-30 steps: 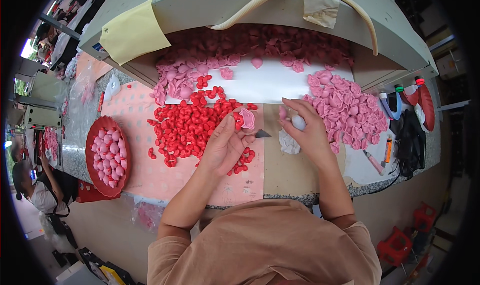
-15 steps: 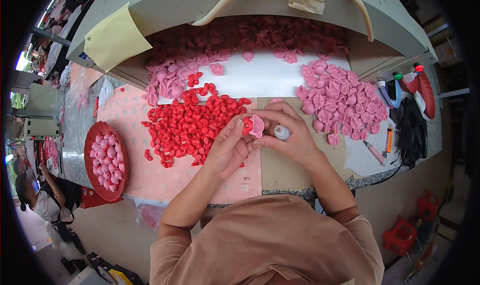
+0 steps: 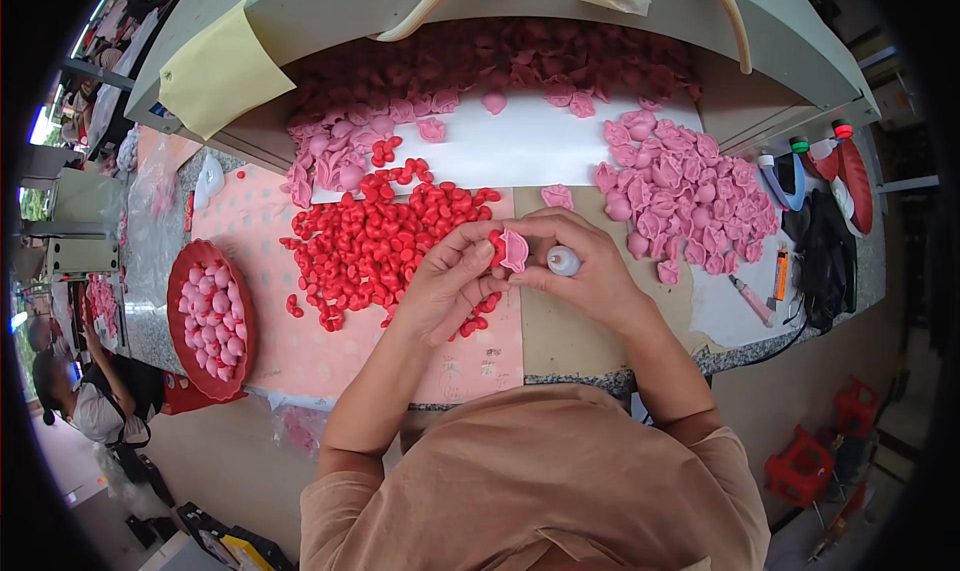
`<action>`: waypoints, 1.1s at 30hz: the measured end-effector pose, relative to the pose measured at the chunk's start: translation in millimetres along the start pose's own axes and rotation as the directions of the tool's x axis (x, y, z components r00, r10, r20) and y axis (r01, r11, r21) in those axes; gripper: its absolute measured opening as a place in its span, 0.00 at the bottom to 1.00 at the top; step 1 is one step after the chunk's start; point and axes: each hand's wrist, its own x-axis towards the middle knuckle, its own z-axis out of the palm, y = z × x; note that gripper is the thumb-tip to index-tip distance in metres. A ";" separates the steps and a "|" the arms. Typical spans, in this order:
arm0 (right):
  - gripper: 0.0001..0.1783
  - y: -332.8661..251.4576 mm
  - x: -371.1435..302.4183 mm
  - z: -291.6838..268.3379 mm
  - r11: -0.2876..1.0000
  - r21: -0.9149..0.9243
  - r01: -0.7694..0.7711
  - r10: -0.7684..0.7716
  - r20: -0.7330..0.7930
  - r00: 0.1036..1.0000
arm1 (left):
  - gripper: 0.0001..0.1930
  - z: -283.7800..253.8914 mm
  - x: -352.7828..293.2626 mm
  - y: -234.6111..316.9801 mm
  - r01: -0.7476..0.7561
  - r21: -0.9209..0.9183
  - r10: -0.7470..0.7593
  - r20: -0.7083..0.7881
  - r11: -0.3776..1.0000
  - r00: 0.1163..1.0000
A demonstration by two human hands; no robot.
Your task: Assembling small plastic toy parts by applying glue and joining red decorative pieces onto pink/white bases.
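My left hand [image 3: 440, 286] pinches a small glossy red plastic piece [image 3: 495, 243] between thumb and fingertips. Against it sits a pink, ruffle-edged plastic shell [image 3: 515, 252], held by the fingertips of my right hand [image 3: 605, 276]. A small whitish bottle with a narrow tip [image 3: 563, 261] is also tucked in my right hand. Both hands meet above the table, just right of a heap of red pieces [image 3: 370, 251]. One loose pink shell [image 3: 557, 198] lies beyond my right fingers. How far the red piece sits inside the shell is hidden.
Pink shells are heaped at right [image 3: 685, 196] and under the grey hood [image 3: 780, 51]. A red basket [image 3: 250, 346] of pink-and-red pieces stands left. An orange cutter [image 3: 781, 274], a tube [image 3: 752, 300] and a black bag [image 3: 828, 256] lie right. Someone sits far left.
My left fingers have drawn in around the red piece, which now lies closer against the pink shell. The view has shifted slightly, and the loose shell beyond my right hand shows more.
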 end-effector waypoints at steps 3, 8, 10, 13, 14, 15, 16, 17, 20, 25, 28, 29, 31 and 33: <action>0.25 -0.9 -1.0 -0.3 0.999 0.037 -0.035 0.035 0.001 0.999 | 0.12 4.8 0.0 2.0 -0.003 0.016 0.003 0.002 1.000 1.000; 0.24 0.3 -1.4 0.3 1.000 0.017 -0.015 0.015 0.001 1.000 | 0.11 1.0 -0.5 2.2 -0.005 0.022 0.005 0.028 1.000 1.000; 0.25 0.2 -2.0 0.1 1.000 0.008 -0.014 0.014 -0.003 1.000 | 0.10 3.1 -0.5 2.1 0.000 0.012 0.000 0.017 1.000 1.000; 0.25 -2.4 -1.2 -0.5 1.000 -0.006 0.001 0.000 0.002 1.000 | 0.12 3.6 -0.5 -0.6 -0.017 0.018 0.017 -0.022 1.000 1.000; 0.25 -3.5 -0.8 -0.5 1.000 -0.013 0.001 -0.001 0.000 1.000 | 0.12 3.7 -0.6 -0.7 -0.016 0.018 0.016 -0.023 1.000 1.000; 0.25 -4.0 -0.6 -0.4 1.000 -0.019 0.001 -0.001 -0.001 1.000 | 0.12 3.8 -0.7 -0.9 -0.015 0.022 0.015 -0.024 1.000 1.000; 0.25 -3.8 -0.6 -0.3 1.000 -0.019 0.000 0.000 -0.002 1.000 | 0.12 3.8 -0.7 -1.0 -0.014 0.026 0.014 -0.026 1.000 1.000; 0.25 -3.7 -0.4 -0.4 1.000 -0.030 0.007 -0.007 -0.002 1.000 | 0.12 3.4 -0.5 -1.2 -0.013 0.026 0.014 -0.026 1.000 1.000; 0.25 -3.6 -0.9 -0.3 0.999 -0.041 0.019 -0.019 -0.009 1.000 | 0.12 1.9 -0.3 -2.1 -0.011 0.024 0.011 -0.010 1.000 1.000; 0.25 -1.9 -1.0 0.1 0.998 -0.051 0.027 -0.027 -0.010 1.000 | 0.11 5.3 0.0 -1.9 -0.014 -0.005 0.014 0.006 1.000 1.000; 0.24 -0.7 -0.8 1.3 0.999 -0.037 0.013 -0.014 -0.014 1.000 | 0.08 2.3 -0.1 0.6 0.019 0.007 -0.019 -0.015 1.000 1.000; 0.24 -0.4 -1.5 1.7 0.999 -0.038 0.007 -0.008 -0.017 1.000 | 0.08 1.8 -0.4 0.2 0.016 0.006 -0.016 -0.016 1.000 1.000; 0.24 0.3 -2.7 2.5 0.999 -0.039 0.003 -0.003 -0.018 1.000 | 0.08 1.2 -0.2 -0.5 0.009 -0.007 -0.009 0.009 1.000 1.000; 0.24 0.0 -1.8 2.6 1.000 -0.011 -0.005 0.005 -0.024 1.000 | 0.09 0.4 -0.3 0.2 0.009 0.006 -0.009 0.000 1.000 1.000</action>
